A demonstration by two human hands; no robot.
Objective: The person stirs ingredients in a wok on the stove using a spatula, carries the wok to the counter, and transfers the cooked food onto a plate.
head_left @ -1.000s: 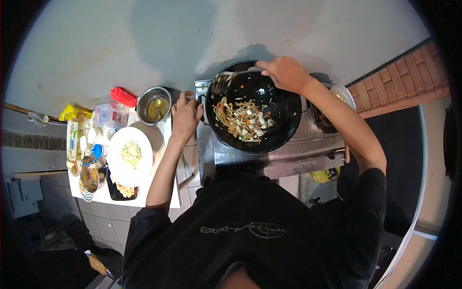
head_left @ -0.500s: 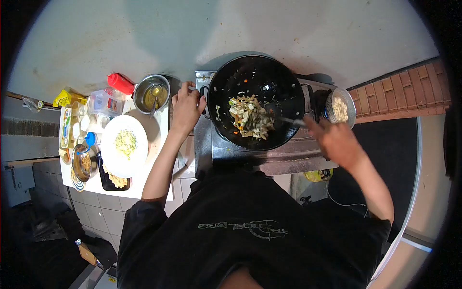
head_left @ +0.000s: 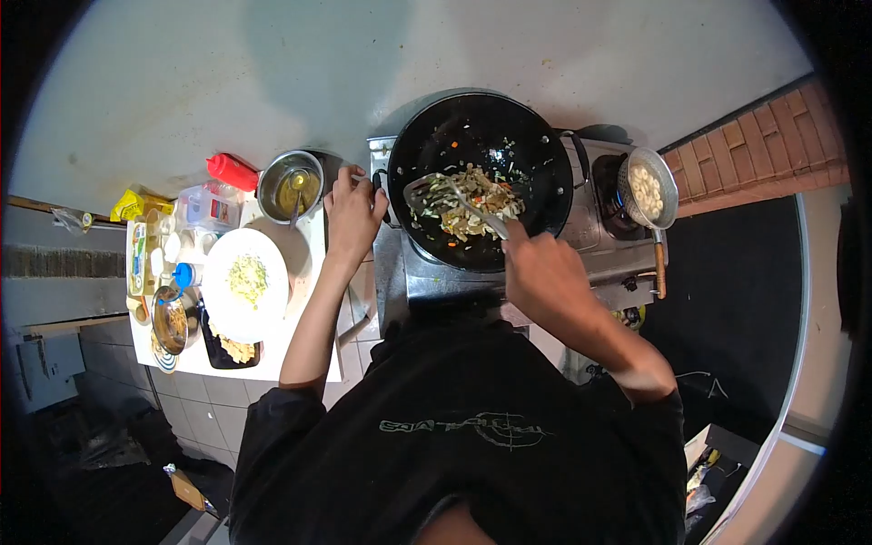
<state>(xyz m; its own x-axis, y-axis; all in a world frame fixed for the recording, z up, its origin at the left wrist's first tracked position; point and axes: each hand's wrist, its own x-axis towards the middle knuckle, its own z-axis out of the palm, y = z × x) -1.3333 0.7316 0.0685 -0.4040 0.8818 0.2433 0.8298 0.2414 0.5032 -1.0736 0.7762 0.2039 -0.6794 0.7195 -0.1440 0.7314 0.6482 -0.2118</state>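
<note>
A black wok stands on the stove, holding a chopped mix of vegetables with orange, green and pale pieces. My right hand is closed round the handle of a metal spatula. The spatula's blade lies at the left side of the food. My left hand is at the wok's left handle, fingers curled and thumb against it; part of the grip is hidden.
A perforated pan of pale pieces sits on the right burner, its wooden handle pointing toward me. Left, a white table bears a white plate of chopped greens, a steel pot with a ladle, a red bottle and a black tray.
My right hand has swung left and nearer, carrying the spatula from the food's right side to its left. The food is more spread out. My left hand stays at the wok handle.
</note>
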